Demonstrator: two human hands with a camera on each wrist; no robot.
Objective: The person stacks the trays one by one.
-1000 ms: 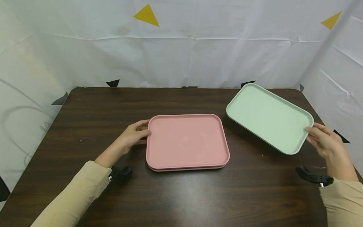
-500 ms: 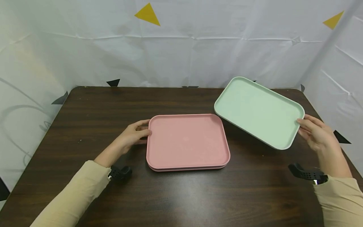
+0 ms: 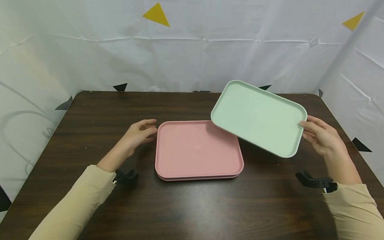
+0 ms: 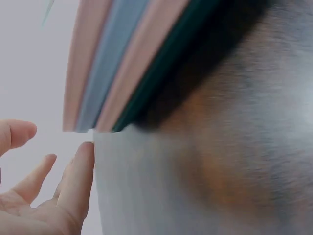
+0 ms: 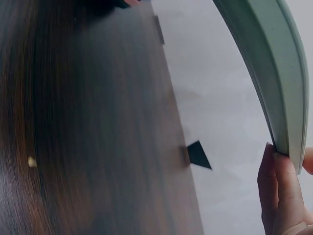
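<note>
Pinched at its right end by my right hand [image 3: 325, 136], a light green tray [image 3: 259, 118] is raised and tilted, its left end overlapping the back right corner of a pink tray [image 3: 198, 153]. The right wrist view has the thumb and fingers on either side of the green tray's rim [image 5: 288, 98]. The pink tray tops a stack on the table; the left wrist view reveals a blue tray [image 4: 111, 63], another pink one [image 4: 142, 63] and a dark green one [image 4: 156, 73] beneath it. Just left of the stack, my left hand [image 3: 133, 138] has its fingers spread, apart from the trays.
The dark wooden table [image 3: 192, 210] ends at a white sheet [image 3: 192, 63] behind and at the sides. Black and yellow triangle patches [image 3: 157, 15] mark the sheet. Both wrists wear a black strap [image 3: 315, 181].
My right hand has carried the green tray leftward, over the stack's back right corner. My left hand has let go of the stack's left edge and moved slightly back and left.
</note>
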